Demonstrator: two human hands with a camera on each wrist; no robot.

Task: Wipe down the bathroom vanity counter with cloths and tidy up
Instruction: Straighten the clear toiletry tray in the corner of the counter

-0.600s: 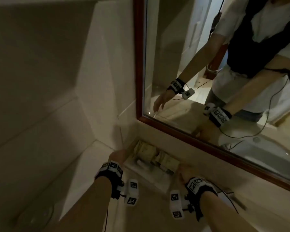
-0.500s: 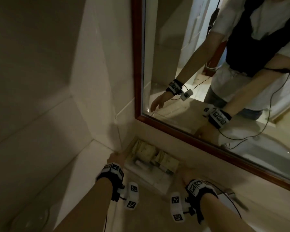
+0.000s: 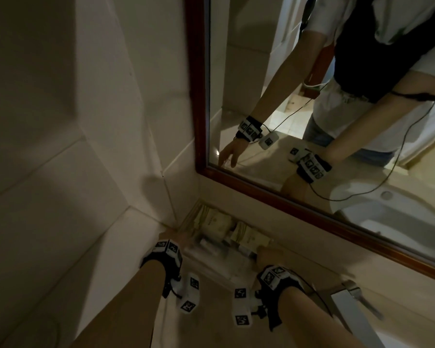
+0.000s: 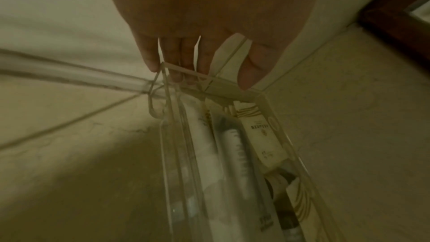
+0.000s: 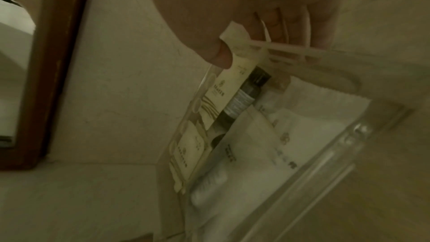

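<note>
A clear acrylic tray (image 3: 211,258) sits in the back left corner of the vanity counter (image 3: 211,312), under the mirror. It holds cream packets (image 3: 217,222), white sachets and a small dark bottle (image 5: 246,95). My left hand (image 3: 170,234) grips the tray's left end, with fingers over the end wall and the thumb at the back corner (image 4: 204,65). My right hand (image 3: 266,256) pinches the right end wall (image 5: 260,47), thumb inside against a packet and fingers outside. No cloth is in view.
A wood-framed mirror (image 3: 196,96) rises right behind the tray and reflects my arms and the basin. Tiled walls close the corner at left. A chrome faucet (image 3: 349,290) stands to the right of my right wrist.
Both hands have kept hold of the tray's ends and edged slightly toward the corner. The tray looks blurred now.
</note>
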